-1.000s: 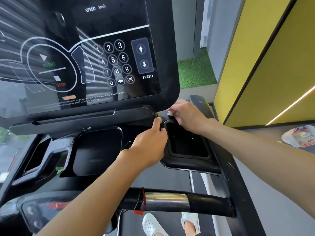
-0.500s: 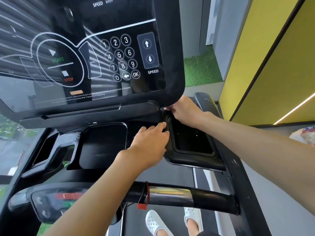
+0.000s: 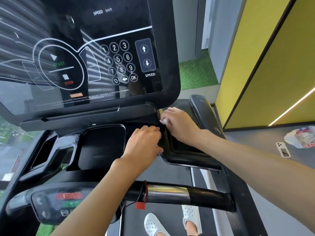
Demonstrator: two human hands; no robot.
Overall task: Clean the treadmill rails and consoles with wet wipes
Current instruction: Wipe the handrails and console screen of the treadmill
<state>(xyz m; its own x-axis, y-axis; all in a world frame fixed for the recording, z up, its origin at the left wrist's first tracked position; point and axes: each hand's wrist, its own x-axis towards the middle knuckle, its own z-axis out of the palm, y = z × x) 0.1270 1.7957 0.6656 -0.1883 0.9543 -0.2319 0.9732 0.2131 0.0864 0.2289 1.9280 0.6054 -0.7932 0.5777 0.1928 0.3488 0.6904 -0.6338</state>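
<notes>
The wet wipe shows only as a small white wad peeking out from under our right hand, pinched in the fingers and pressed into the seam where the console meets the right-hand tray. We judge it is bunched this small so it can reach into that narrow corner below the screen's edge. Our left hand lies palm down, fingers curled over the tray's inner rim just beside the right hand; it holds nothing loose and seems to brace us against the machine while we lean in. We cannot tell how firmly it presses. The front handlebar, with its red safety clip, crosses below both forearms, untouched for now. Off to the right, a plastic bag and a phone lie on the floor, well apart from the work.
</notes>
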